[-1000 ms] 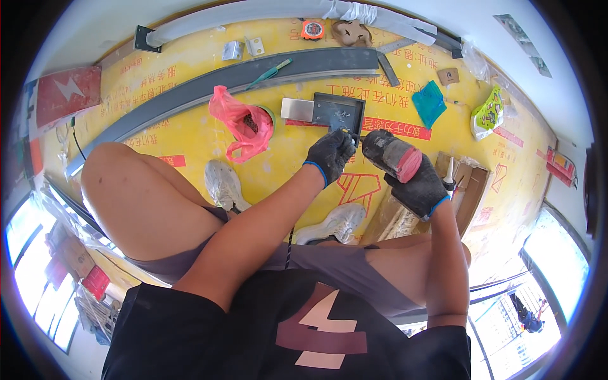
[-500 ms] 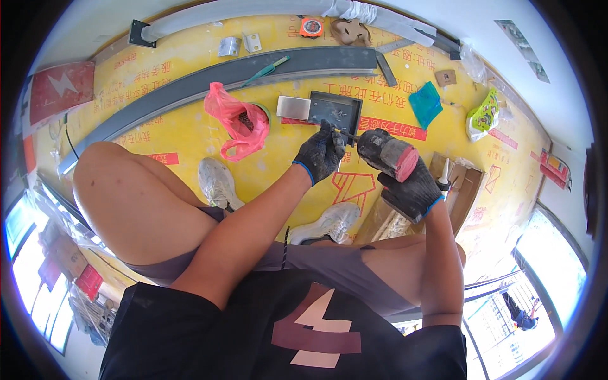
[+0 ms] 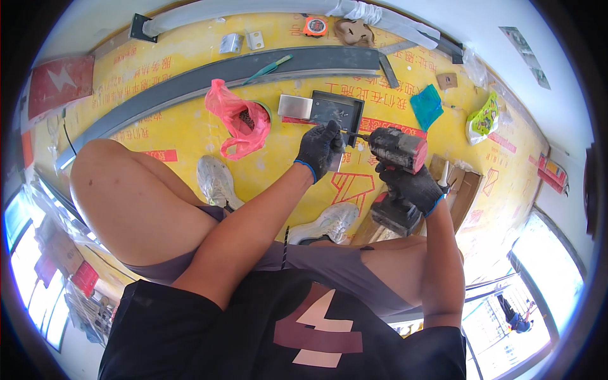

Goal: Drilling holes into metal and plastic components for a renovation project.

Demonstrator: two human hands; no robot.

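A cordless drill (image 3: 398, 149), black and dusty with a red rear end, is gripped by my right hand (image 3: 415, 185) in a black glove. Its battery (image 3: 397, 214) shows below that hand. The drill points left, and its bit reaches toward my left hand (image 3: 321, 149), also gloved. The left fingers are closed at the bit's tip; what they pinch is too hidden to name. A greyish flat patch shows just under them. Beyond the hands a dark rectangular tray (image 3: 356, 107) lies on the floor, beside a silver metal plate (image 3: 295, 107).
A pink plastic bag (image 3: 231, 130) sits left of the plate. Past it stretches a long dark metal beam (image 3: 209, 81) with a teal pen-like tool (image 3: 269, 68) on it. An orange tape measure (image 3: 315, 26), metal brackets (image 3: 255, 40) and a square (image 3: 388, 69) lie farther off. A cardboard box (image 3: 467, 196) stands right.
The drill has turned more level, pointing left, and its battery has come into sight. My right hand has turned with it. My left hand stays nearly in place, its fingers curled more tightly.
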